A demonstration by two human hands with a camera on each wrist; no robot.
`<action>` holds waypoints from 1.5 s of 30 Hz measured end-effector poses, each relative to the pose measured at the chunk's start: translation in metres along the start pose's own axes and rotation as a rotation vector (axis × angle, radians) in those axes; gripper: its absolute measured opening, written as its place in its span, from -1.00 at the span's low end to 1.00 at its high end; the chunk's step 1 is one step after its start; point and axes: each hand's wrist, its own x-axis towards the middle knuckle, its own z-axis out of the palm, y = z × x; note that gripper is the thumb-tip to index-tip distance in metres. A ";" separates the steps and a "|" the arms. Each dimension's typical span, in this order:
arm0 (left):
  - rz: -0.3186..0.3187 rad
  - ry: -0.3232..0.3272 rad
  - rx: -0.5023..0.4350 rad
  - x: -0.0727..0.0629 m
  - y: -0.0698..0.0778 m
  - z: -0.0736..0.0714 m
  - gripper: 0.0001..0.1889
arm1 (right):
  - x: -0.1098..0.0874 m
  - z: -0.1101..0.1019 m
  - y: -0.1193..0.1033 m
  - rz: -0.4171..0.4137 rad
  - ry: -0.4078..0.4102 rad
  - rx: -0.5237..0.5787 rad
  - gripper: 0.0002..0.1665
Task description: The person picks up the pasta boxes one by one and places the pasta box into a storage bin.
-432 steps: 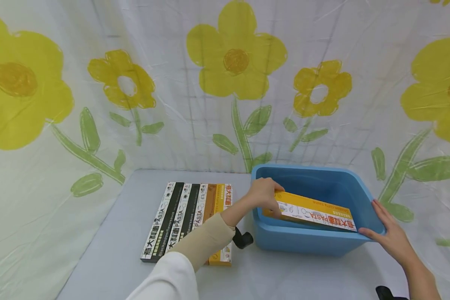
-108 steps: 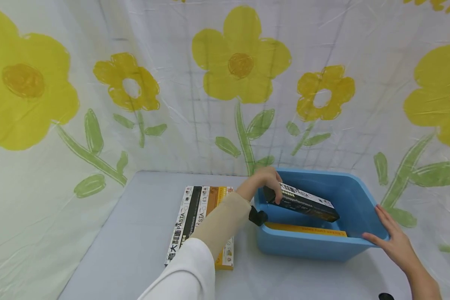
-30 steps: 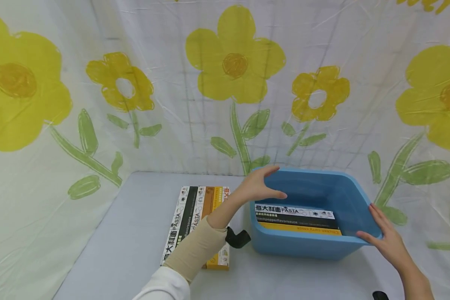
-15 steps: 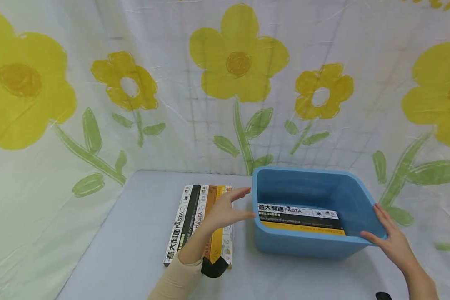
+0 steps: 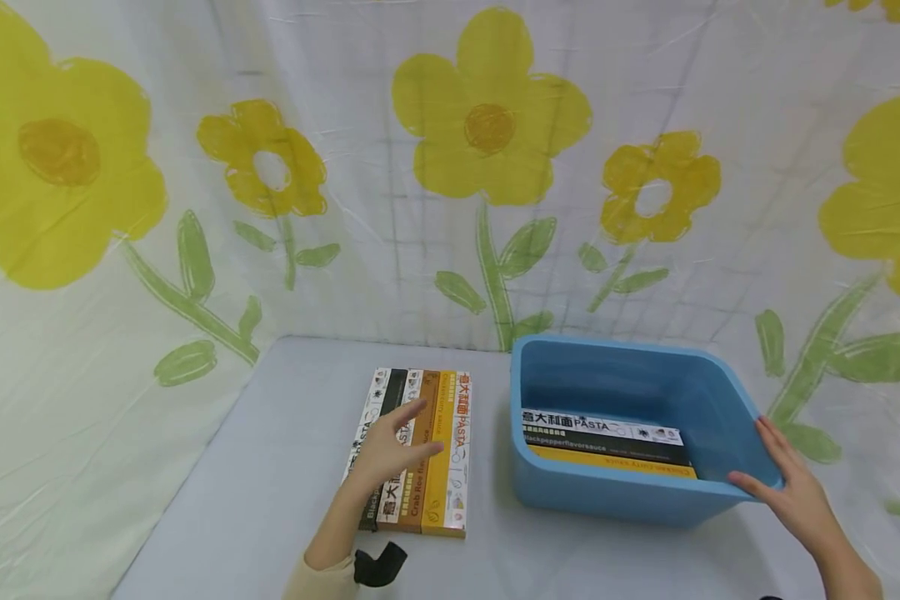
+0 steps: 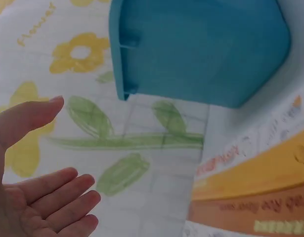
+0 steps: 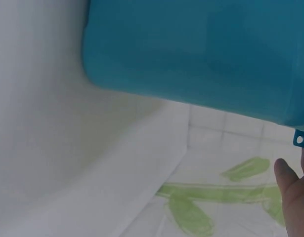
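My left hand (image 5: 386, 450) is over a row of flat pasta boxes, fingers and thumb spread apart with nothing between them. The row has a black pepper box (image 5: 396, 383), partly covered by the hand, a brown crab roe box (image 5: 418, 492) and a yellow chicken curry box (image 5: 447, 467). In the left wrist view the left palm (image 6: 23, 202) shows bare. My right hand (image 5: 798, 492) holds the front right corner of a blue plastic bin (image 5: 607, 492), thumb along the front rim. Inside the bin lie a black pepper pasta box (image 5: 603, 435) and a yellow one (image 5: 615, 463) side by side.
A white table (image 5: 255, 467) carries everything. Behind it hangs a white curtain (image 5: 360, 275) printed with yellow flowers. Black wrist camera mounts (image 5: 380, 565) sit at the wrists.
A yellow pasta box, then a black one, went into the bin from the left hand. That hand then let go and moved left, over the row. The right hand stayed on the bin.
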 end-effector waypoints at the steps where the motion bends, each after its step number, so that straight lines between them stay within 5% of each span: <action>1: -0.016 0.031 0.032 -0.003 -0.007 -0.002 -0.23 | 0.000 0.000 0.000 0.004 -0.001 -0.002 0.07; 5: -0.119 0.114 0.133 -0.019 -0.032 -0.009 -0.14 | 0.000 0.000 0.000 0.015 -0.002 -0.006 0.08; 16: -0.315 0.178 0.260 -0.063 -0.077 -0.026 -0.04 | -0.001 -0.001 -0.002 0.010 0.001 -0.013 0.07; 26: -0.398 0.190 0.294 -0.087 -0.101 -0.009 0.16 | -0.002 0.000 -0.001 0.002 0.014 -0.002 0.07; 30: -0.401 0.189 0.254 -0.089 -0.105 -0.002 0.23 | -0.001 0.000 -0.002 0.008 0.014 -0.002 0.06; 37: -0.310 0.195 0.215 -0.084 -0.112 0.003 0.24 | -0.002 0.000 -0.003 0.014 0.015 -0.008 0.06; 45: -0.336 0.203 0.176 -0.079 -0.117 0.004 0.29 | -0.002 -0.001 -0.004 0.020 0.014 -0.009 0.07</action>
